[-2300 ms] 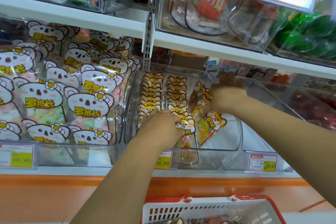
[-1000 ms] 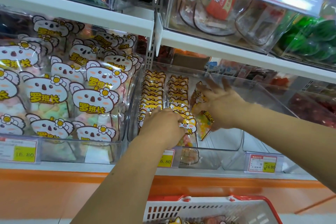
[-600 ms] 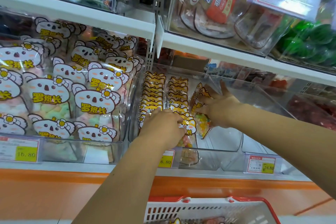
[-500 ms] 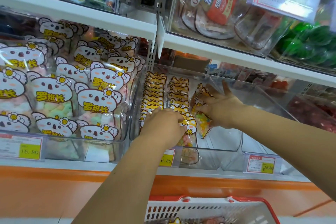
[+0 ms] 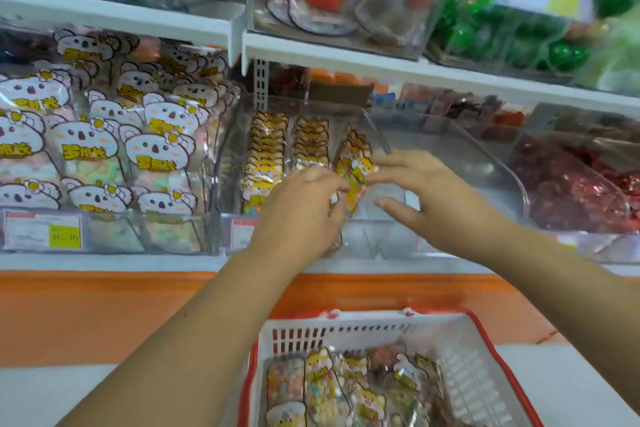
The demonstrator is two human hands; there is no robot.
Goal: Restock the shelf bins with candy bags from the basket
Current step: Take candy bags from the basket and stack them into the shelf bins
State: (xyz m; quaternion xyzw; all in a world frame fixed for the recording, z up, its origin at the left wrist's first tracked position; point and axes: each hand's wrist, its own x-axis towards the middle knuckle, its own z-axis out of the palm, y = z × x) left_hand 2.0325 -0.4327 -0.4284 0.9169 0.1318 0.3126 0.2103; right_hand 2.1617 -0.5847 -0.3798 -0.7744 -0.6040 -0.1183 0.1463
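As hands (image 5: 301, 210) (image 5: 431, 199) flank it, a glossy cat-eared bag (image 5: 356, 174) stands.

One left hand (image 5: 298, 215), one right hand (image 5: 427, 204), one basket (image 5: 363, 329), three rows of candy bags (image 5: 308, 142), one clear bin (image 5: 367, 241)

The candy bags (image 5: 356, 166) are of thin glossy film, clear below and printed on top. Their bin (image 5: 379, 137) is clear hard plastic, smooth and shiny at the rim. At 6 o'clock the basket (image 5: 460, 350) is white matt plastic with slots, its rim red and glossier. The shelf (image 5: 346, 55) at 12 o'clock looks smooth, painted white; its upright strip (image 5: 261, 87) looks like perforated metal. At 3 o'clock the red sweets (image 5: 568, 191) shine like foil.
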